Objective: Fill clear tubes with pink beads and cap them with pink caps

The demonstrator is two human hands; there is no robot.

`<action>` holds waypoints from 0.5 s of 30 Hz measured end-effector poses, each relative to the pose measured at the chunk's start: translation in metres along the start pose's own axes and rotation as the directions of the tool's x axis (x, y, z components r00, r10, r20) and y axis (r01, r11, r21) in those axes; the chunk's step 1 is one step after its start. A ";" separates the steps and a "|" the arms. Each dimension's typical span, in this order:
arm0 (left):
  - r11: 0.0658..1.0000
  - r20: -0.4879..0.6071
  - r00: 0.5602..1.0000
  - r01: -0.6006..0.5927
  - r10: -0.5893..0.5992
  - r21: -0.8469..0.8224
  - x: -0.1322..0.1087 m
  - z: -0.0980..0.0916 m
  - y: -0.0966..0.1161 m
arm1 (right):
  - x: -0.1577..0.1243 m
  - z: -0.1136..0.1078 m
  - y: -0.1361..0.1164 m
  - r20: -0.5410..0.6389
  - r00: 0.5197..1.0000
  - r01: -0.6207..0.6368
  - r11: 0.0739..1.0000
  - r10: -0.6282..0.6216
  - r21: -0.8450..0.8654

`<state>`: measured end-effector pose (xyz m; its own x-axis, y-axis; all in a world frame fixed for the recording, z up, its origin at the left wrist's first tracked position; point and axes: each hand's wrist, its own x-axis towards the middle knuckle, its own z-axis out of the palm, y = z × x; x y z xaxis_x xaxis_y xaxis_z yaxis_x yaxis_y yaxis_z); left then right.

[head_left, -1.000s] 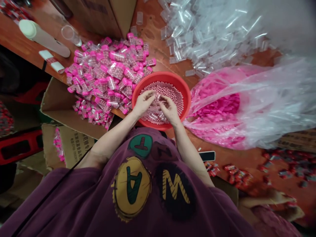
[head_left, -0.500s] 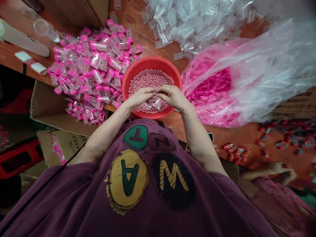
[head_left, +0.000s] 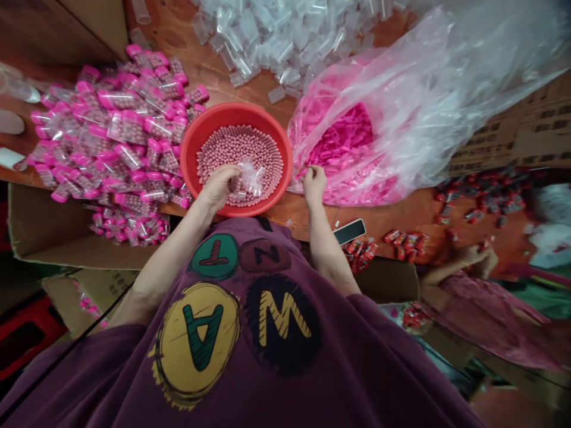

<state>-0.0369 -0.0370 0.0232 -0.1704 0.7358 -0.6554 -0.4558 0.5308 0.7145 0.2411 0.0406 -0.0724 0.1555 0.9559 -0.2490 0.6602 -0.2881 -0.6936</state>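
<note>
Over the near part of a red plastic bowl (head_left: pixel 189 156), my left hand (head_left: pixel 219 185) is closed, its fingertips beside clear plastic pieces (head_left: pixel 253 177) lying on small pink beads (head_left: pixel 236 141). Whatever those fingers hold is too small to make out. My right hand (head_left: pixel 314 182) has its fingers pinched together at the near left edge of a clear plastic bag (head_left: pixel 414 89) full of bright pink caps (head_left: pixel 345 137). What the pinch holds, if anything, blends with the pink behind it. Left of the bowl lies a heap of bead-filled tubes with pink caps (head_left: pixel 127 128).
Clear empty tubes (head_left: pixel 285 44) are piled at the back. A phone (head_left: pixel 350 231) lies at the table's near edge, by red-wrapped pieces (head_left: pixel 408 244). An open cardboard box (head_left: pixel 44 229) stands below the table edge at left. Another person's arm (head_left: pixel 450 267) shows at right.
My hands, together over the bowl before, are now apart. The right one has moved right to the edge of the pink cap bag; the left stays over the bowl. The view has shifted right.
</note>
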 end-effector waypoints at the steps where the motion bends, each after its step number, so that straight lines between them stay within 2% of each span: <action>1: 1.000 -0.006 1.000 0.013 -0.013 0.013 -0.001 0.003 0.000 | 0.008 -0.004 0.007 0.025 1.000 -0.011 0.993 0.014 -0.116; 4: 0.999 -0.010 0.999 0.031 -0.031 0.020 -0.002 0.009 -0.002 | 0.020 -0.003 0.017 0.244 0.969 0.133 0.906 -0.034 -0.403; 6: 1.000 0.004 1.000 0.029 -0.029 0.004 -0.004 0.009 -0.002 | 0.018 0.001 0.017 0.359 0.932 0.226 0.853 -0.049 -0.470; 7: 1.000 0.013 0.999 0.031 -0.031 -0.003 -0.004 0.009 -0.001 | 0.017 0.002 0.017 0.374 0.926 0.238 0.843 -0.047 -0.483; 9: 0.999 0.038 0.999 0.037 -0.037 -0.008 -0.006 0.008 0.001 | 0.015 0.001 0.018 0.328 0.944 0.213 0.848 -0.050 -0.485; 11: 0.999 0.085 0.996 0.030 -0.028 -0.016 -0.008 0.008 0.004 | 0.014 -0.004 0.019 0.216 0.974 0.164 0.886 -0.075 -0.433; 13: 0.999 0.150 0.989 0.005 0.000 -0.035 -0.010 0.012 0.007 | 0.013 -0.012 0.016 0.079 0.991 0.124 0.952 -0.106 -0.279; 15: 0.999 0.209 0.977 -0.029 0.036 -0.038 -0.012 0.017 0.010 | 0.009 -0.018 0.005 -0.018 0.989 0.146 0.989 -0.146 -0.037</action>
<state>-0.0248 -0.0331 0.0427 -0.0007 0.8260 -0.5637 -0.4838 0.4931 0.7231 0.2584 0.0488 -0.0658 0.0704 0.9887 -0.1324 0.7028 -0.1434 -0.6968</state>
